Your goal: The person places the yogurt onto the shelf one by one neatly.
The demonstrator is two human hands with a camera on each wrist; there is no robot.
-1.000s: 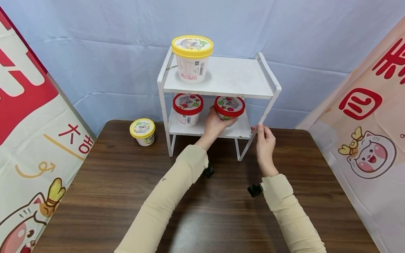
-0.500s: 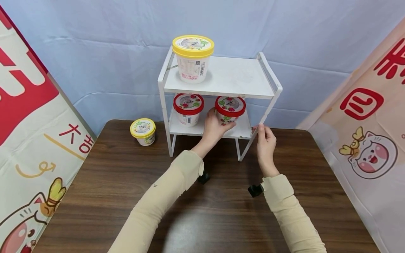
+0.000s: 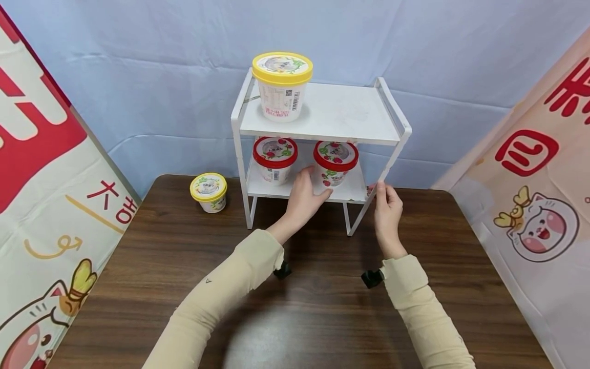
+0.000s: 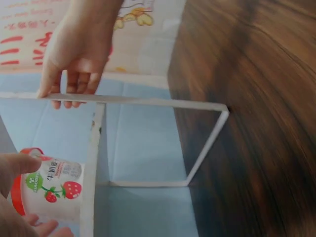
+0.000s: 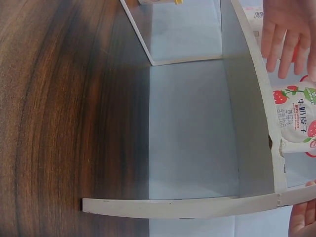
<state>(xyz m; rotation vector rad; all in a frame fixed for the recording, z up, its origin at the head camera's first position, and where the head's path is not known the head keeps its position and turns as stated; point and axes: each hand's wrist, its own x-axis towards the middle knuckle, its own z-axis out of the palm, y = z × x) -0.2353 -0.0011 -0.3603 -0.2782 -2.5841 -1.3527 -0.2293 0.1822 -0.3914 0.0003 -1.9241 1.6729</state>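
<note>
On the lower shelf of a white two-tier rack (image 3: 341, 113) stand two red-lidded strawberry tubs, a right tub (image 3: 336, 163) and a left tub (image 3: 275, 160). My left hand (image 3: 301, 197) is between them at the front edge, close to the right tub. Its fingers and thumb are spread apart, free of any object. In the left wrist view, the thumb (image 4: 22, 164) overlaps the red lid and the tub stands upright on the shelf. My right hand (image 3: 388, 210) grips the rack's front right leg between thumb and fingers.
A large yellow-lidded tub (image 3: 282, 95) stands on the upper shelf at left. A smaller yellow-lidded tub (image 3: 209, 192) sits on the brown wooden table (image 3: 322, 318), left of the rack. A blue cloth (image 3: 161, 92) hangs behind, with printed banners at both sides.
My left hand has let go of the right red-lidded tub and drawn back left and toward me. The tub stays on the lower shelf. My right hand keeps its grip on the leg.
</note>
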